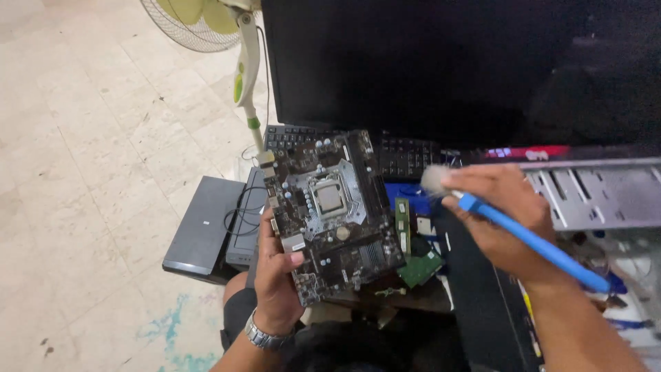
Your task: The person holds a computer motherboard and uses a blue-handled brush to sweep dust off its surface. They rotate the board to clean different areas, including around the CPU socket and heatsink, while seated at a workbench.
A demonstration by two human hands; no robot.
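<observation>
Left hand [275,275] fingers curl tight around the lower-left edge of a dark motherboard [334,213], tilted above the lap, its silver processor socket [329,198] exposed. The right hand [499,217] closes around a blue-handled brush [530,238], white bristles just beside the board's right edge.

Fan [206,24], monitor [441,69], keyboard [403,155], metal case [595,193]

I count one motherboard [334,210], one brush [530,238], one keyboard [406,157], one fan [206,24], one monitor [441,69], one watch [264,338].
</observation>
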